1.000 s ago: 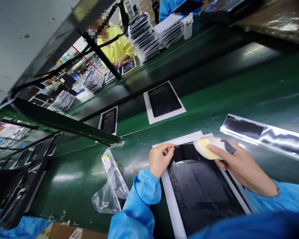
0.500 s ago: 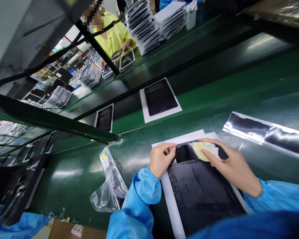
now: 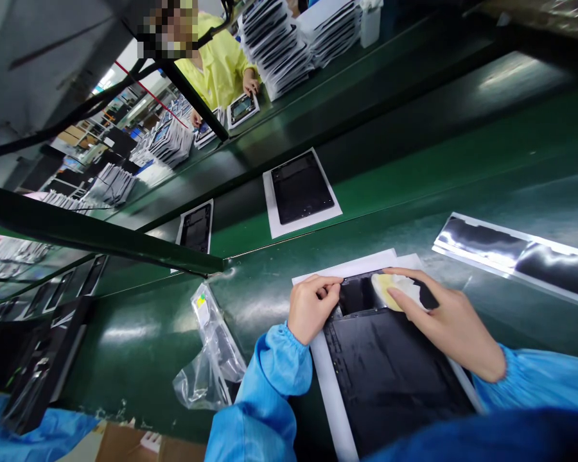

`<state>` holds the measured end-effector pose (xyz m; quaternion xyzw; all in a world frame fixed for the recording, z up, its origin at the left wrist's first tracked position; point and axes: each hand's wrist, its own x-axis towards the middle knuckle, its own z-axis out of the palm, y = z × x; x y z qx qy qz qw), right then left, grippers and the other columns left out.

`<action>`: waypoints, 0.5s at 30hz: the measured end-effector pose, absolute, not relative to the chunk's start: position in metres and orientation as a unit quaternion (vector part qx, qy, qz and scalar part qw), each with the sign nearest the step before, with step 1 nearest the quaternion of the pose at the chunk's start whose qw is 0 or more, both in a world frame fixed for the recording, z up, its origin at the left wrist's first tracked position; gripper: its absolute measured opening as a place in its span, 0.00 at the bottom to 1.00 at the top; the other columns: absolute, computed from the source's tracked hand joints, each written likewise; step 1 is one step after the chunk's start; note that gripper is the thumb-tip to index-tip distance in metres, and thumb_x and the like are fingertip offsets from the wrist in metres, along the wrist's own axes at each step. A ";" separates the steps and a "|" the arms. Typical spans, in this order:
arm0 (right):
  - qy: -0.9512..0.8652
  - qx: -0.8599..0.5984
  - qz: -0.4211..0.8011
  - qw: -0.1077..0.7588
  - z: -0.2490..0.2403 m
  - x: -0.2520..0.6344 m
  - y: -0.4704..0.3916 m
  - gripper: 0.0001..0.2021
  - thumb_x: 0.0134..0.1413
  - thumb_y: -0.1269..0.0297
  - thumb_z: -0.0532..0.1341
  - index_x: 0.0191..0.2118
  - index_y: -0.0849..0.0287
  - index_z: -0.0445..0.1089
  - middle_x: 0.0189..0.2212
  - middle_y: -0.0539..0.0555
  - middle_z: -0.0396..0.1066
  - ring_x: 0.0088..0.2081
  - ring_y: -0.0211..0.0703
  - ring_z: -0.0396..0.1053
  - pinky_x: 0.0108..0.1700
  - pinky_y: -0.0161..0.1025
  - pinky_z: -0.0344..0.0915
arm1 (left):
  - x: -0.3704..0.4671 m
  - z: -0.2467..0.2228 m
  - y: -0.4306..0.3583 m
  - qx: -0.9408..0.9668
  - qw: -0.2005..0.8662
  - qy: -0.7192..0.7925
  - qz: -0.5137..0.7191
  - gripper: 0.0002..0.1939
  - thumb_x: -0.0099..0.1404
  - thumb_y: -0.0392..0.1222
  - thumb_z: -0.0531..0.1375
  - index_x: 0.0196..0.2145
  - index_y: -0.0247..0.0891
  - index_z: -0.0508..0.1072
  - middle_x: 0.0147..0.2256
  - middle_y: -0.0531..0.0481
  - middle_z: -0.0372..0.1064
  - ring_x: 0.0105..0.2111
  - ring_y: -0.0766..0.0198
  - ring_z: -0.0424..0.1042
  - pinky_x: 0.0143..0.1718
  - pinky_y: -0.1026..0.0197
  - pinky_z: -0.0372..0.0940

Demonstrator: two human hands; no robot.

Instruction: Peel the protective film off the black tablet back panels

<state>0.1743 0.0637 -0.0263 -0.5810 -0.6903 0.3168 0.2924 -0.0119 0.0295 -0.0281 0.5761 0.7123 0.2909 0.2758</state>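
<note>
A black tablet back panel (image 3: 390, 372) lies on a white sheet (image 3: 330, 391) on the green bench in front of me. My left hand (image 3: 312, 307) is curled, its fingertips pinching the panel's top left corner. My right hand (image 3: 450, 324) presses a pale yellow-white cloth pad (image 3: 395, 290) flat against the panel's top edge, fingers extended over it. Both sleeves are blue.
A crumpled clear plastic bag (image 3: 210, 356) lies left of the panel. A glossy black strip on white backing (image 3: 515, 253) lies to the right. Two more panels on white sheets (image 3: 301, 192) (image 3: 196, 226) sit on the belt beyond. A person in yellow (image 3: 221, 70) works by tall stacks (image 3: 279, 45).
My right hand has brought the cloth pad down from above the panel's right corner onto its top edge and slid it slightly left. My left hand stays in place.
</note>
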 end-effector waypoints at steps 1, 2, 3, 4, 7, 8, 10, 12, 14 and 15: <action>-0.686 -0.577 0.334 0.292 -0.027 0.175 0.064 0.14 0.37 0.55 0.51 0.36 0.41 0.62 0.15 0.45 0.69 0.03 0.31 0.46 0.10 0.36 0.54 | -0.012 -0.028 0.030 0.576 0.276 0.713 0.290 0.11 0.58 0.35 0.57 0.33 0.41 0.80 0.21 0.56 0.70 0.20 0.71 0.64 0.28 0.67 0.63; -0.680 -0.574 0.349 0.293 -0.027 0.175 0.064 0.14 0.37 0.55 0.52 0.36 0.42 0.62 0.16 0.46 0.70 0.03 0.31 0.46 0.10 0.37 0.54 | -0.011 -0.028 0.030 0.576 0.276 0.713 0.289 0.11 0.58 0.35 0.57 0.33 0.41 0.80 0.21 0.56 0.70 0.20 0.71 0.64 0.28 0.67 0.64; -0.676 -0.573 0.359 0.293 -0.027 0.175 0.065 0.14 0.37 0.56 0.52 0.36 0.42 0.62 0.16 0.46 0.70 0.03 0.31 0.46 0.10 0.37 0.54 | -0.011 -0.027 0.030 0.576 0.276 0.714 0.288 0.11 0.58 0.35 0.57 0.33 0.41 0.80 0.21 0.56 0.70 0.20 0.71 0.64 0.28 0.67 0.64; -0.673 -0.574 0.362 0.293 -0.027 0.175 0.065 0.14 0.37 0.56 0.52 0.36 0.41 0.62 0.16 0.46 0.70 0.03 0.31 0.46 0.11 0.37 0.54 | -0.011 -0.027 0.030 0.575 0.276 0.714 0.288 0.11 0.58 0.35 0.57 0.33 0.41 0.80 0.21 0.56 0.70 0.20 0.71 0.64 0.27 0.67 0.64; -0.670 -0.574 0.367 0.294 -0.027 0.175 0.065 0.14 0.37 0.56 0.52 0.36 0.41 0.62 0.11 0.44 0.66 0.03 0.33 0.47 0.11 0.38 0.55 | -0.011 -0.027 0.030 0.572 0.279 0.714 0.292 0.11 0.58 0.35 0.57 0.33 0.41 0.80 0.21 0.56 0.70 0.20 0.71 0.64 0.27 0.67 0.64; -0.670 -0.574 0.367 0.295 -0.027 0.175 0.065 0.14 0.37 0.56 0.52 0.35 0.41 0.62 0.09 0.43 0.64 0.03 0.33 0.47 0.11 0.38 0.55 | -0.011 -0.027 0.030 0.572 0.280 0.713 0.294 0.11 0.58 0.36 0.57 0.33 0.41 0.80 0.21 0.56 0.70 0.20 0.71 0.64 0.27 0.67 0.64; -0.670 -0.574 0.366 0.295 -0.027 0.175 0.065 0.14 0.37 0.56 0.52 0.35 0.41 0.62 0.09 0.43 0.64 0.03 0.33 0.47 0.11 0.38 0.55 | -0.011 -0.027 0.030 0.572 0.281 0.712 0.295 0.11 0.58 0.36 0.57 0.33 0.40 0.80 0.22 0.55 0.71 0.20 0.71 0.64 0.27 0.67 0.64; -0.671 -0.575 0.364 0.296 -0.027 0.175 0.065 0.14 0.37 0.57 0.53 0.35 0.41 0.62 0.11 0.44 0.66 0.03 0.33 0.47 0.11 0.38 0.54 | -0.011 -0.027 0.030 0.571 0.282 0.712 0.295 0.11 0.58 0.36 0.57 0.33 0.40 0.80 0.22 0.56 0.70 0.20 0.71 0.64 0.27 0.67 0.64; -0.672 -0.575 0.361 0.295 -0.027 0.175 0.065 0.14 0.36 0.57 0.53 0.35 0.41 0.62 0.11 0.44 0.66 0.03 0.32 0.46 0.11 0.38 0.54 | -0.011 -0.027 0.030 0.570 0.283 0.713 0.293 0.11 0.57 0.35 0.58 0.33 0.40 0.80 0.21 0.56 0.70 0.20 0.71 0.64 0.27 0.67 0.63; -0.672 -0.575 0.361 0.295 -0.027 0.175 0.065 0.14 0.36 0.57 0.53 0.35 0.41 0.62 0.10 0.44 0.65 0.03 0.33 0.46 0.11 0.38 0.53 | -0.011 -0.026 0.030 0.570 0.283 0.713 0.293 0.11 0.57 0.35 0.58 0.33 0.40 0.80 0.21 0.56 0.70 0.20 0.71 0.64 0.27 0.67 0.63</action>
